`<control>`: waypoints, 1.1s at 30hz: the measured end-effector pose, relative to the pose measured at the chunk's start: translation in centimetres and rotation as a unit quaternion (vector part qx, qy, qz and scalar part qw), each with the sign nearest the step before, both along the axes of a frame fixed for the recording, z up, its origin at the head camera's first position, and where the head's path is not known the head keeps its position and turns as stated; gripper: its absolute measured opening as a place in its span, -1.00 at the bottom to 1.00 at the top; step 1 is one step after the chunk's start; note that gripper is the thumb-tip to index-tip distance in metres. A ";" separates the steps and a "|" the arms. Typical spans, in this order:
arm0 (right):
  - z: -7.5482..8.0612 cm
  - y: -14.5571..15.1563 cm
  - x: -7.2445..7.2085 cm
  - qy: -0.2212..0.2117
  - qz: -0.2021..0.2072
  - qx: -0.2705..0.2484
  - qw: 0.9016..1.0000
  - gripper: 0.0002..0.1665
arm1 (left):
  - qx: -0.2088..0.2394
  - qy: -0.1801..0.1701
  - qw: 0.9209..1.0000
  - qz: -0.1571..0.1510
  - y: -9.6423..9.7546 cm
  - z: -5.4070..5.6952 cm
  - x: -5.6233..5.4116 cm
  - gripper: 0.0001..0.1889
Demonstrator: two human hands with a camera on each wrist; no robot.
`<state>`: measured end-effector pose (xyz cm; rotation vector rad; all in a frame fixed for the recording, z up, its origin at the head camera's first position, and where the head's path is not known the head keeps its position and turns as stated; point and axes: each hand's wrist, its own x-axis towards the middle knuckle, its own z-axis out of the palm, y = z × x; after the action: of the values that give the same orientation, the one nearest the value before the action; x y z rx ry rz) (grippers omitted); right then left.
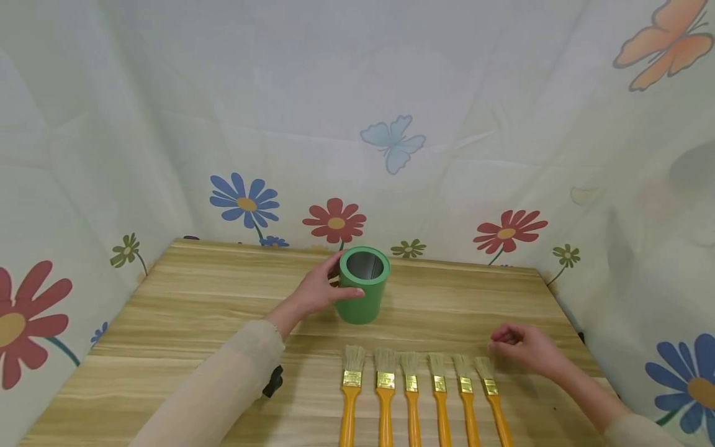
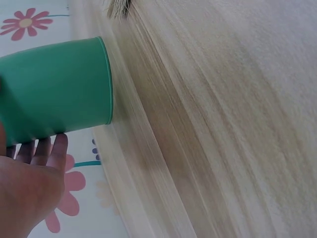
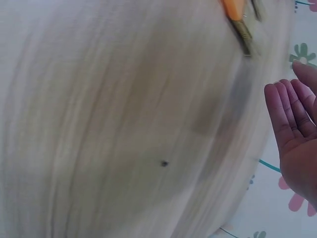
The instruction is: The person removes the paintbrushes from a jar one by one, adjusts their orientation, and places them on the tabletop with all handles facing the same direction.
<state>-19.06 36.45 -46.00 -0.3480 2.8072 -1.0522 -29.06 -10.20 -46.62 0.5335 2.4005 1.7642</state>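
A green cylindrical cup [image 1: 363,305] with a grey inside stands near the middle of the wooden table, its mouth facing up. My left hand [image 1: 317,289] grips it from the left, thumb across the near side and fingers round the back. In the left wrist view the cup's green wall [image 2: 59,89] lies against the curled fingers. Several paintbrushes with orange handles lie in a row in front of the cup, bristles pointing away. Just beyond the rightmost paintbrush [image 1: 491,388] hovers my right hand [image 1: 527,347], its fingers loosely bent and holding nothing.
The wooden table [image 1: 251,273] ends at a white curtain [image 1: 313,93] printed with flowers and butterflies, which also hangs at both sides. A small black object [image 1: 273,382] shows beside the left sleeve. A dark speck [image 3: 164,163] marks the tabletop at right.
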 end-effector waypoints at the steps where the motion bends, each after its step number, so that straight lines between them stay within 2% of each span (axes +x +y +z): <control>1: 0.2 0.0 -0.1 0.003 0.000 0.002 1.000 -0.80 | -0.001 -0.001 1.000 -0.001 0.0 0.1 0.0 0.08; 12: 1.9 -0.5 -0.8 0.058 -0.016 0.004 0.998 -0.80 | -0.022 -0.015 1.000 0.004 -0.4 0.6 -0.1 0.10; 21: 2.8 -1.1 -0.7 0.079 -0.037 0.027 0.996 -0.75 | -0.066 -0.006 0.998 0.004 -1.3 1.1 0.2 0.18; 25: 3.1 -1.1 -0.7 0.096 -0.050 0.047 0.993 -0.70 | -0.104 0.016 0.994 0.011 -2.4 1.6 0.5 0.17; 29: 3.2 -0.9 -0.6 0.111 -0.055 0.056 0.991 -0.63 | -0.174 0.054 0.983 0.026 -3.8 2.2 1.0 0.13; 31: 3.1 -0.8 -0.6 0.118 -0.054 0.057 0.990 -0.59 | -0.216 0.077 0.973 0.033 -4.5 2.4 1.4 0.10; 33: 3.0 -0.6 -0.6 0.126 -0.052 0.058 0.989 -0.55 | -0.259 0.109 0.959 0.039 -5.3 2.5 1.7 0.05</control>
<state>-19.70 35.81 -43.01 -0.3477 3.1268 -0.9174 -27.36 -15.52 -44.10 0.5891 2.9165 1.0609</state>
